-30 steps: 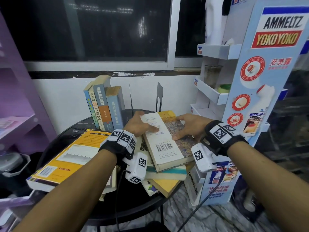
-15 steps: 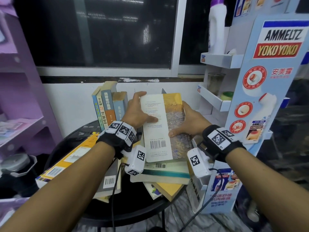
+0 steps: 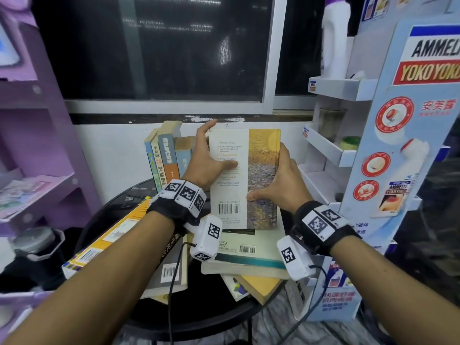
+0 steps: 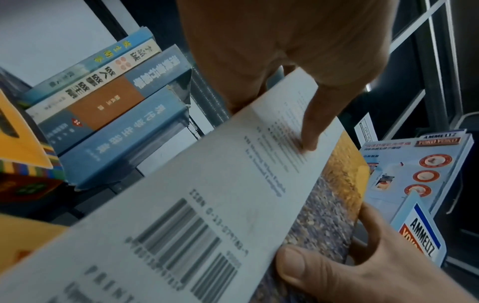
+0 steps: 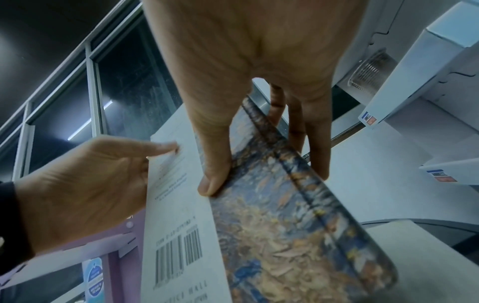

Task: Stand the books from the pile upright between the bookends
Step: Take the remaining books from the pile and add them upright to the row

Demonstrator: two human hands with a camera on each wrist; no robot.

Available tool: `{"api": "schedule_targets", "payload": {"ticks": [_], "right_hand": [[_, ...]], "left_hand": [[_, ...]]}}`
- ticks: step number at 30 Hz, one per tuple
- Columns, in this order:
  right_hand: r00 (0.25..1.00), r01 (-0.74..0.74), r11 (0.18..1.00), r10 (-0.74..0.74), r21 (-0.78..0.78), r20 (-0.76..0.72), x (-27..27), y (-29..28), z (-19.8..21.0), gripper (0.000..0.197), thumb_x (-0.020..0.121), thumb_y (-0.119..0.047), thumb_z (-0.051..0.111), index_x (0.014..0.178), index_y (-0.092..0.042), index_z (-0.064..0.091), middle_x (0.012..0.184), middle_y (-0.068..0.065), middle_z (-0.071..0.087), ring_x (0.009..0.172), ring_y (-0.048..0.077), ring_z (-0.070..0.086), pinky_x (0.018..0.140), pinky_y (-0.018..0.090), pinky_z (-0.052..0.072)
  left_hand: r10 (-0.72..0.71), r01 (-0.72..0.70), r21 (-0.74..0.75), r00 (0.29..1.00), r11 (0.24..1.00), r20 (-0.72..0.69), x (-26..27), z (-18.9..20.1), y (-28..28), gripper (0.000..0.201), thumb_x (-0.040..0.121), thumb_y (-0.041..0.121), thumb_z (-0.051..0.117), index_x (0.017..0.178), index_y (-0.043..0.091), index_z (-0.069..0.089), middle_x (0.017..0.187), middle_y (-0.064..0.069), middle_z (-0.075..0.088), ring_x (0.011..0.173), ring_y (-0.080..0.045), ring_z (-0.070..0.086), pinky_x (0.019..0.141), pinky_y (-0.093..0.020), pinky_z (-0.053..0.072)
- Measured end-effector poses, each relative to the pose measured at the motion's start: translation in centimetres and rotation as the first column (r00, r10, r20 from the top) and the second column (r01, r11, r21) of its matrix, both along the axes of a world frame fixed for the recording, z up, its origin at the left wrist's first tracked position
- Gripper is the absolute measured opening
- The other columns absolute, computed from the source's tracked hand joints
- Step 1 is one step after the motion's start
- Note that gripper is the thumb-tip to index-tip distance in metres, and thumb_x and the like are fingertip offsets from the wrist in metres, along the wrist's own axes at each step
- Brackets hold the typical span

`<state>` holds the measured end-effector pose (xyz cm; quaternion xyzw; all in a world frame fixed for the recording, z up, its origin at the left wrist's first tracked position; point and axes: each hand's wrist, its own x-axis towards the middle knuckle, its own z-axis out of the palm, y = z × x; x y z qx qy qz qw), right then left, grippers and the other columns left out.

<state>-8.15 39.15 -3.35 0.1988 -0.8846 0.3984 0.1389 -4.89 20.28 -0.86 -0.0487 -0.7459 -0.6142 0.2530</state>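
A book with a white and yellow painted back cover (image 3: 245, 180) is held nearly upright above the pile, its barcode at the bottom. My left hand (image 3: 202, 165) grips its left edge, thumb on the cover (image 4: 311, 125). My right hand (image 3: 281, 188) grips the spine side, thumb on the cover (image 5: 215, 180), fingers behind. Several upright books (image 3: 165, 155) lean against the wall just left of the held book (image 4: 207, 205). The pile's top book, with a teal band (image 3: 245, 255), lies flat below. The held book hides any bookend.
The round black table (image 3: 199, 317) also carries a big orange book (image 3: 112, 232) at the left. A blue-and-white display stand (image 3: 410, 145) with shelves crowds the right side. A purple shelf unit (image 3: 37, 145) stands at the left. The wall and dark window are close behind.
Both hands have lifted the book off the pile and tipped it from lying flat to nearly upright, moving it up and back toward the wall.
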Motion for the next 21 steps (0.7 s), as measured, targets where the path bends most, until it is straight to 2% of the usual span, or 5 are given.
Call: {"api": "schedule_targets", "payload": {"ticks": [3,5,13,17,21], "right_hand": [[1.000,-0.011,1.000,0.011,0.000,-0.021,0.0,0.2,-0.3,0.139,0.043,-0.041,0.095,0.149,-0.033,0.006,0.133,0.003,0.042,0.124,0.022,0.044,0.104,0.045,0.042],[1.000,-0.023,1.000,0.022,-0.013,-0.021,-0.1,0.4,-0.5,0.139,0.043,-0.044,0.095,0.149,-0.034,0.006,0.136,0.002,0.041,0.127,0.020,0.043,0.106,0.045,0.041],[0.987,-0.160,0.959,0.155,-0.233,-0.042,-0.1,1.1,1.8,0.102,0.066,-0.033,0.088,0.145,-0.032,0.024,0.122,-0.008,0.056,0.110,0.011,0.056,0.096,0.035,0.049],[0.973,-0.229,0.950,0.226,-0.211,-0.040,-0.2,1.1,4.3,0.078,0.068,-0.029,0.087,0.131,-0.035,0.041,0.108,-0.017,0.059,0.099,0.006,0.060,0.088,0.031,0.052],[0.955,-0.290,0.949,0.295,-0.127,0.022,-0.2,1.3,6.4,0.060,0.066,-0.026,0.087,0.116,-0.027,0.052,0.107,-0.003,0.062,0.098,0.016,0.064,0.075,0.042,0.060]], "left_hand": [[0.008,-0.009,0.071,1.000,0.997,0.008,0.3,0.0,0.5,0.090,0.050,0.040,0.090,0.119,0.056,0.035,0.133,-0.005,0.050,0.113,-0.025,0.058,0.089,-0.050,0.054],[0.006,-0.007,0.099,1.000,0.995,0.008,-0.1,-0.5,0.5,0.090,0.043,0.050,0.089,0.116,0.059,0.037,0.134,-0.005,0.050,0.113,-0.026,0.058,0.088,-0.051,0.054],[-0.100,0.096,0.207,0.995,0.974,0.010,0.1,-1.0,0.3,0.070,0.073,0.001,0.078,0.127,0.018,0.038,0.113,-0.008,0.065,0.093,-0.021,0.069,0.068,-0.034,0.059],[-0.142,0.135,0.177,0.989,0.975,0.029,0.5,-0.9,-0.6,0.070,0.072,0.000,0.078,0.128,0.015,0.038,0.117,-0.011,0.064,0.100,-0.024,0.067,0.076,-0.037,0.059],[-0.170,0.160,0.139,0.984,0.977,0.059,0.9,-0.9,-1.5,0.077,0.068,0.011,0.081,0.132,0.017,0.038,0.116,-0.010,0.067,0.098,-0.022,0.069,0.073,-0.036,0.059]]}}
